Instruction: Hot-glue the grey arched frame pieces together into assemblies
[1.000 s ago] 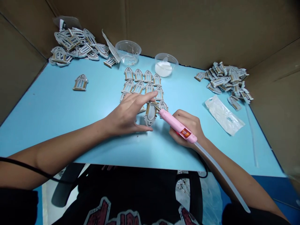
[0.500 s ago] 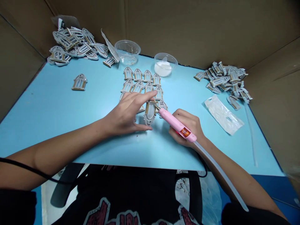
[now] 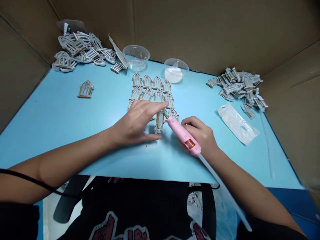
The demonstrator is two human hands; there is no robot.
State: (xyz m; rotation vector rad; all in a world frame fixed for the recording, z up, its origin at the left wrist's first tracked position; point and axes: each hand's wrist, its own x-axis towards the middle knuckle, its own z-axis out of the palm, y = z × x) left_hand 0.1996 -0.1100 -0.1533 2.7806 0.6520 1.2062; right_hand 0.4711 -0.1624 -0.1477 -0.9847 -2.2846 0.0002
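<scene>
Between thumb and fingers, my left hand (image 3: 136, 121) grips a small arched window-shaped piece (image 3: 159, 122), tilted up off the table. My right hand (image 3: 200, 135) is wrapped round a pink hot glue gun (image 3: 183, 133), a long clear glue stick (image 3: 222, 186) trailing from its back end. The gun's metal nozzle is at the upper right edge of the held piece; whether it touches cannot be made out. Beyond my left hand, rows of similar arched pieces (image 3: 147, 81) lie on the table, the nearer ones partly hidden by my fingers.
A heap of arched pieces (image 3: 80, 50) is at the back left, another pile (image 3: 241, 85) at the right. One single piece (image 3: 85, 89) lies apart. Two clear tubs, one nearly bare (image 3: 136, 56), one with white stuff (image 3: 175, 71), stand behind. A plastic packet (image 3: 238, 123) lies right.
My right hand has turned the glue gun a little, its back end swinging left and toward me. The held piece has tilted more to its side in my left hand.
</scene>
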